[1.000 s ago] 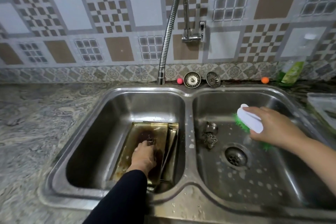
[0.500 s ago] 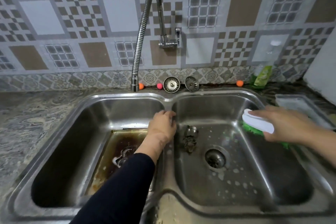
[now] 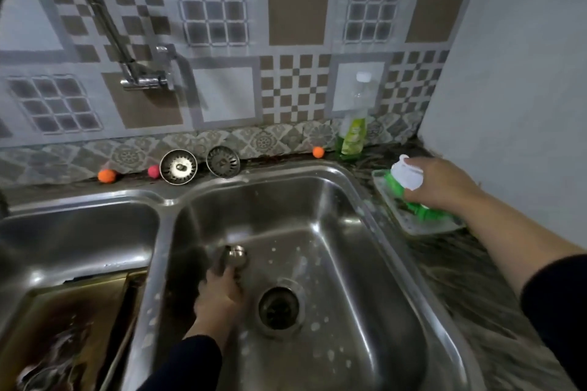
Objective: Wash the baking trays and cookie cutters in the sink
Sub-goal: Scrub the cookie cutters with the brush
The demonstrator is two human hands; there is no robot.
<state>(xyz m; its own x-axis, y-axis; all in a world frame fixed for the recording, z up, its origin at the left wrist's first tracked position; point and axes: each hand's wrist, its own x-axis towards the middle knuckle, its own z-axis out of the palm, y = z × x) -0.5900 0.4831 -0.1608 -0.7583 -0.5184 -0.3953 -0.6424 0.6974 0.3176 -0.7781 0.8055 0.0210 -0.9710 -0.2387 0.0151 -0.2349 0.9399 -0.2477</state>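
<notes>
I see a dark speckled stone worktop [image 3: 460, 267] framing the steel double sink [image 3: 365, 200]. Along its back edge, centre frame, two round steel strainers [image 3: 178, 167] lean on the tiles between small orange and pink balls [image 3: 107, 175]. At right stand a green soap bottle [image 3: 352, 133] and a clear rectangular tray [image 3: 422, 222].

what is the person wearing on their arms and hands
Both arms wear dark, black-looking long sleeves. The left sleeve reaches the wrist; the right sleeve is pushed up, baring the forearm. The left hand and right hand are bare: no gloves or jewellery visible.
</notes>
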